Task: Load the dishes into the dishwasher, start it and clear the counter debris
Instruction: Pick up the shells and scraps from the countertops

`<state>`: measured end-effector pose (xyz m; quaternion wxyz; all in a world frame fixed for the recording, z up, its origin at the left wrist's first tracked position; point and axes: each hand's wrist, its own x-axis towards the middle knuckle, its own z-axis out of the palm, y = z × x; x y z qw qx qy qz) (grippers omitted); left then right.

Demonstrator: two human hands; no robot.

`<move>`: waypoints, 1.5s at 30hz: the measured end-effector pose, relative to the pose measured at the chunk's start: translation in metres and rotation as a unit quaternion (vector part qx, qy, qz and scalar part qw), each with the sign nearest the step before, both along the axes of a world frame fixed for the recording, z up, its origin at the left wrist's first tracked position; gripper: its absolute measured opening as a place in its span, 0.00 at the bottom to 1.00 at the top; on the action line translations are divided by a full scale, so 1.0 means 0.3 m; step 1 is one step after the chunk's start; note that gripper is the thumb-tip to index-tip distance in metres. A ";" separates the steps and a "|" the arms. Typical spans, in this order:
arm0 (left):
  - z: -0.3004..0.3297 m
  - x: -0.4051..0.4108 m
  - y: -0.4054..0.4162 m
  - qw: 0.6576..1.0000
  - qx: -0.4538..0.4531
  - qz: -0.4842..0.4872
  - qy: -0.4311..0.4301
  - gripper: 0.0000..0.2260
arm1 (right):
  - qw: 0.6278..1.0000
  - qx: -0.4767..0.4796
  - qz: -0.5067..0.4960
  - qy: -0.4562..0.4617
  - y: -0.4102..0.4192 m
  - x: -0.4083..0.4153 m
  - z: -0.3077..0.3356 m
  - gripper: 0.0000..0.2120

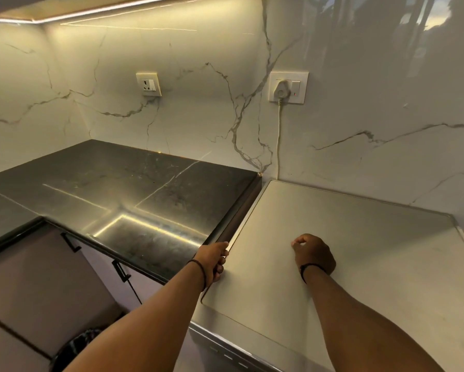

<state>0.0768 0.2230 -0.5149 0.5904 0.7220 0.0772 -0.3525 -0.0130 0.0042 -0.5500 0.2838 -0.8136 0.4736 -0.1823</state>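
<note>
Warm strip light (91,12) overhead glares off the dark counter (105,189); wide-angle edges bend.

Both arms are stretched forward, the left hand (215,261) curled downward, the right hand (314,253) loosely fisted beside it.

text: none legible | labels: none | dishwasher (332,251) front marks: too small to read

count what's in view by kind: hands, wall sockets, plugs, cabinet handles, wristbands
hands: 2, left hand at the edge of the dishwasher top, right hand above it
wall sockets: 2, empty socket and socket with plug
plugs: 1, white plug
cabinet handles: 2
wristbands: 2
total: 9
</note>
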 end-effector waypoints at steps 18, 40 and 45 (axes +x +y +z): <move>0.170 -0.183 0.188 0.980 -0.114 0.152 0.056 0.14 | 0.771 0.607 0.108 -0.161 0.435 -0.015 0.227 0.08; -0.631 -0.066 1.571 0.852 -0.109 0.484 0.165 0.10 | 0.726 0.667 0.137 0.089 1.898 0.298 -0.523 0.13; -0.805 0.264 1.730 0.851 -0.125 0.482 0.169 0.14 | 0.716 0.681 0.129 0.088 2.066 0.626 -0.693 0.22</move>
